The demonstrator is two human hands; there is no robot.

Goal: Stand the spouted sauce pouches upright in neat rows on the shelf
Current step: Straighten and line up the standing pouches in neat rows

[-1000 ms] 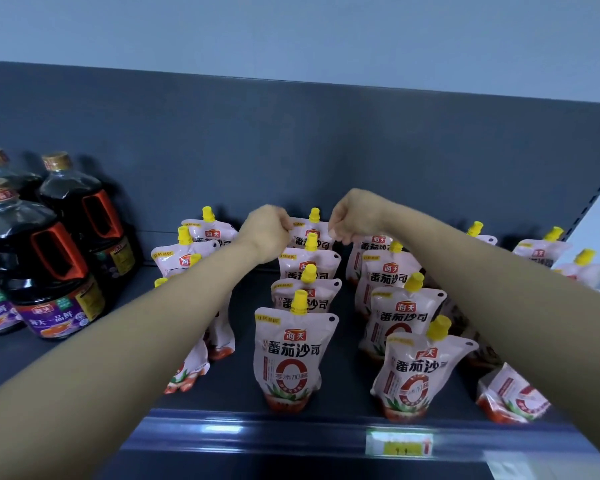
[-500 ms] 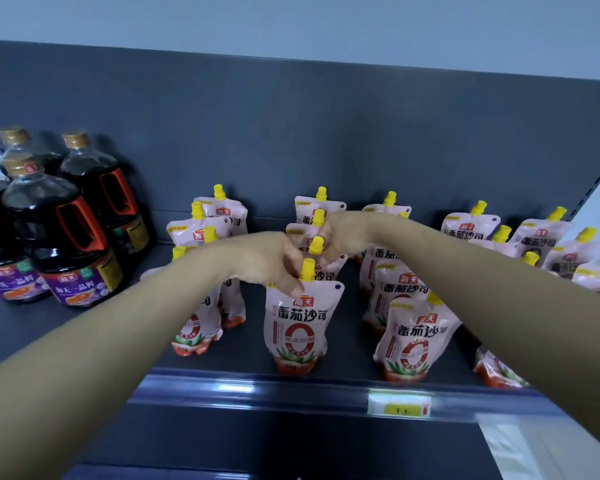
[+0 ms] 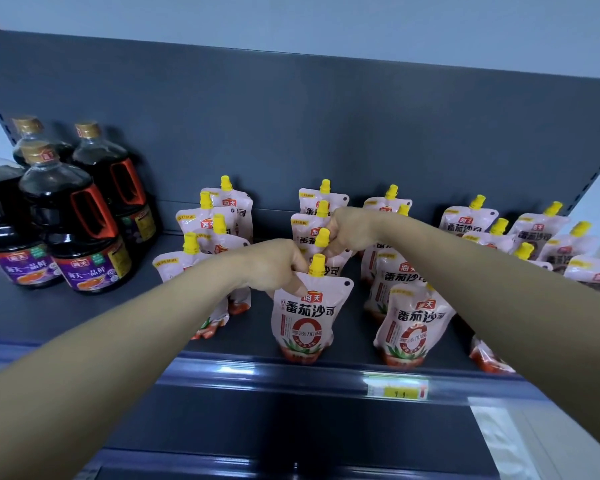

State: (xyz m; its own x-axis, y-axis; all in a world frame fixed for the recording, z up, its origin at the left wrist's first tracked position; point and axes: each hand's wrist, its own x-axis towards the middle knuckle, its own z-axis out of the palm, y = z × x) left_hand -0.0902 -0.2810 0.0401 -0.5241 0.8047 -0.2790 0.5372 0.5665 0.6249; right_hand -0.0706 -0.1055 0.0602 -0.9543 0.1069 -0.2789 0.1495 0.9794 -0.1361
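Several white-and-red sauce pouches with yellow spout caps stand upright in rows on the dark shelf (image 3: 136, 323). My left hand (image 3: 274, 268) pinches the top left corner of the front pouch (image 3: 307, 317) in the middle row, beside its yellow cap. My right hand (image 3: 349, 230) grips the top of the pouch just behind it (image 3: 331, 268), near that pouch's spout. A second front pouch (image 3: 411, 323) stands to the right. My forearms hide parts of the left and right rows.
Dark soy sauce bottles (image 3: 77, 223) with red handles stand at the shelf's left. A pouch (image 3: 489, 358) at the front right sits low behind my right forearm. A yellow price tag (image 3: 397, 391) is on the shelf's front rail. The grey back panel rises behind.
Both hands came forward from the back pouches of the middle row to the two front ones. The camera view shifted slightly.
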